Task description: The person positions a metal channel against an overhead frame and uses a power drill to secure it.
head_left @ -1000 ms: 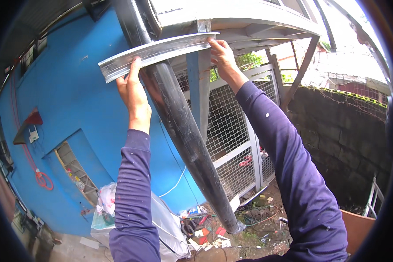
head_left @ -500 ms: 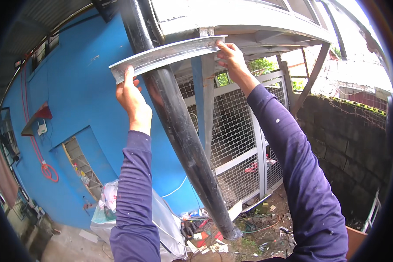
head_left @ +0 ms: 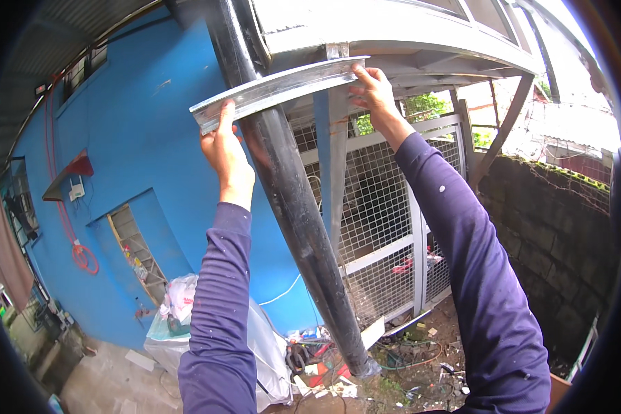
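Note:
Both my arms are raised, holding a short length of silvery metal channel (head_left: 290, 84) across a thick black post (head_left: 283, 165). My left hand (head_left: 228, 157) grips the channel's left end, its thumb on the front face and the other fingers mostly hidden behind. At the right, slightly higher end, my right hand (head_left: 378, 100) pinches the channel between thumb and fingers. The channel tilts a little, right end up. It passes in front of the post; whether it touches the post I cannot tell.
A blue wall (head_left: 165, 124) stands on the left, with a coiled red hose (head_left: 84, 258). Behind the post is a wire mesh gate (head_left: 379, 214). A dark block wall (head_left: 538, 228) runs along the right. Scraps and cables litter the ground around the post's foot; a plastic-covered stack (head_left: 272, 359) stands beside it.
The whole view has shifted, so the post, wall and gate sit slightly farther right. My hands keep the same hold on the channel, which stays across the post.

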Demonstrator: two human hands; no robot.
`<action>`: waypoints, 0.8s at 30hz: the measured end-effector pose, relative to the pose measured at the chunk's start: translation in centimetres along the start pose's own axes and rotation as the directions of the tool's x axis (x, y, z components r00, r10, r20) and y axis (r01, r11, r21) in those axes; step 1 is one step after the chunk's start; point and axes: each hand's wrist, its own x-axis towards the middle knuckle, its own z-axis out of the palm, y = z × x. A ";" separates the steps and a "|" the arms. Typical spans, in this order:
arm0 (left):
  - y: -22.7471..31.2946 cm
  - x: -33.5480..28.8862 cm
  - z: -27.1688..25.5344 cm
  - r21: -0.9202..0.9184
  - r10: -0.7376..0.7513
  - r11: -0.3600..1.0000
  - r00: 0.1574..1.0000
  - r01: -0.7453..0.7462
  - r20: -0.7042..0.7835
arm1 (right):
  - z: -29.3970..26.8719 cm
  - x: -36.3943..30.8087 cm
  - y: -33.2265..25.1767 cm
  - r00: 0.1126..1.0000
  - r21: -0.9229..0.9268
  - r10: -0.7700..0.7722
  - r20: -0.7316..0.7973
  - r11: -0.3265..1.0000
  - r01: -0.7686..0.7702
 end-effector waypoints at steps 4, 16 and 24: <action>0.2 -2.3 -0.1 0.022 -0.014 1.000 0.961 0.008 0.277 | -0.3 0.2 0.2 0.999 0.003 -0.014 -0.029 1.000 0.014; -0.9 -4.5 -5.1 0.243 -0.311 0.946 0.801 0.213 0.511 | -12.6 -0.1 1.2 0.970 0.296 0.117 -0.215 0.954 -0.050; -9.2 -2.5 -9.9 0.221 -0.483 0.875 0.763 0.430 0.430 | -20.8 -4.9 6.8 0.902 0.098 0.117 -0.416 0.992 -0.083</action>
